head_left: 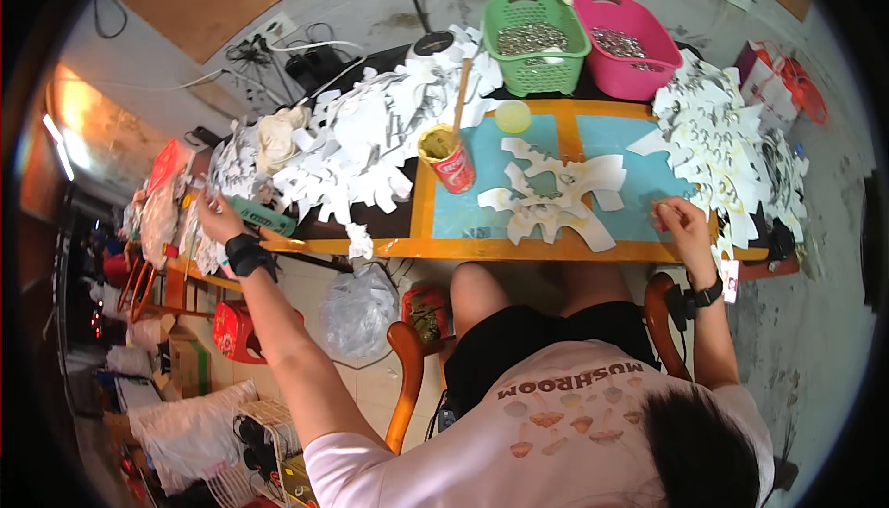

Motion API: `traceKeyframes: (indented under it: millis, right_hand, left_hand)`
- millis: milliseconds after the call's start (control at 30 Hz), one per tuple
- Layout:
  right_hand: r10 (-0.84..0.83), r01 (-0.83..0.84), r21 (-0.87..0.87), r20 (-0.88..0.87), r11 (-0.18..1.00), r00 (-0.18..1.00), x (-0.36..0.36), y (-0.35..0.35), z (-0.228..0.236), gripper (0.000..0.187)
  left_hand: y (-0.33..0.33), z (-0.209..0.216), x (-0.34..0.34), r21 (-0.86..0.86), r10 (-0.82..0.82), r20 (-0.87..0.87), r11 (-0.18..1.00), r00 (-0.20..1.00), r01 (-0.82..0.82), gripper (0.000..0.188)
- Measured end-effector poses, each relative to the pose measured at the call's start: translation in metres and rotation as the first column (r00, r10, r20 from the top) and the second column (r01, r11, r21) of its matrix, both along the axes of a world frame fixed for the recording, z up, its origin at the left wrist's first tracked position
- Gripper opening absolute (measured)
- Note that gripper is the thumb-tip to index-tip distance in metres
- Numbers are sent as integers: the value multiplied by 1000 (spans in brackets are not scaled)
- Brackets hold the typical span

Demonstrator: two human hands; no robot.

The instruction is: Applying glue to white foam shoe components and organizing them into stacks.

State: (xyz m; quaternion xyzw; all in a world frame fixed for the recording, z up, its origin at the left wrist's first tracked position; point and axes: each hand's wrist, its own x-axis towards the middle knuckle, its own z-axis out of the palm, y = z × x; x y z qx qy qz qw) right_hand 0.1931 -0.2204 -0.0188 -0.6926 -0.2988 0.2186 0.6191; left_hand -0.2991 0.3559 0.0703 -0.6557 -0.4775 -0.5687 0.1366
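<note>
My left hand [219,221] is stretched out over the far left end of the table, its fingers partly bent and apart, with nothing visible in them. Beside it lies a green box-like object [262,216]. My right hand [681,223] hovers at the right edge of the blue mat [463,216]. Its fingers are pinched together, and whatever they hold is too small to make out. Between my hands, white cut-out pieces [556,193] with curved prongs lie overlapping on the mat. A red can [454,173] of yellowish paste stands left of them, a wooden stick [461,91] leaning in it.
White cut pieces are heaped at the left [356,142] and right [732,151]. Behind the mat stand a green basket [532,73] and a pink basket [630,77] holding small metal parts. A round yellowish tub [512,117] sits nearby. Below hangs a clear plastic bag [359,309].
</note>
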Motion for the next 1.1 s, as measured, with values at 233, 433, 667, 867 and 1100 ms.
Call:
traceKeyframes:
  millis: [233,433,667,867,1100]
  right_hand:
    - [59,-36,-72,344,997,937,-22,45,16,27]
    - [-64,131,-44,697,990,714,-25,79,15,41]
    - [17,-26,8,581,1000,814,-12,95,10,42]
    - [-98,128,-9,581,992,808,-1,50,15,33]
    - [-204,512,-164,783,843,587,17,-22,20,25]
  left_hand:
    - [6,-10,-11,-37,-1,-77,999,997,-2,38]
    - [-26,-10,7,-219,29,-95,975,995,-49,53]
    - [-11,-8,-1,-31,0,-186,1000,983,-5,48]
    - [3,-13,-11,38,177,-199,984,964,-173,33]
    - [-18,-4,14,-54,117,-155,990,981,-127,40]
